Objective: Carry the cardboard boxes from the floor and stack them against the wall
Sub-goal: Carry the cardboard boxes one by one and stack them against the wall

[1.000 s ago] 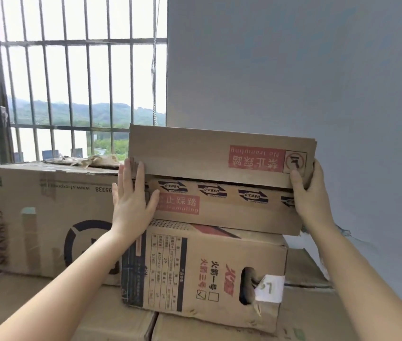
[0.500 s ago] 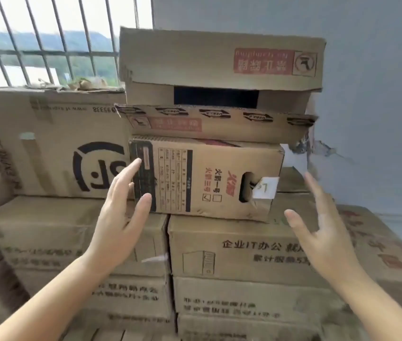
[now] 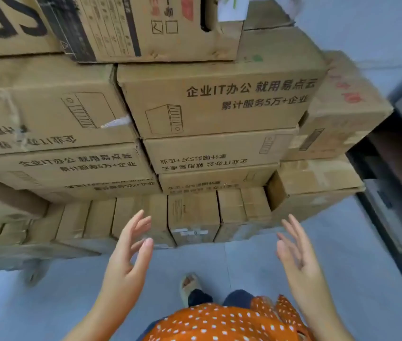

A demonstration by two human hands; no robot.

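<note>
Grey tiled floor (image 3: 256,264) right below, one sandalled foot (image 3: 190,285) planted on it, orange polka-dot top (image 3: 219,323) at the bottom edge. Both hands up in front and holding nothing: left hand (image 3: 127,257) with fingers spread and relaxed, right hand (image 3: 298,257) the same, palms facing each other, well short of the stack.

Just past the hands, a row of upright cartons (image 3: 192,217) on the floor. Above those, flat printed cardboard boxes (image 3: 219,107) piled several high in two columns. To the right of that pile, a smaller stack (image 3: 337,114) jutting out. On top of the pile, a box with a hand slot (image 3: 150,28), then pale wall (image 3: 367,28) behind.

Looks mostly done, tbh. No loose box anywhere on the visible floor, so can't tell how many are left to fetch.
</note>
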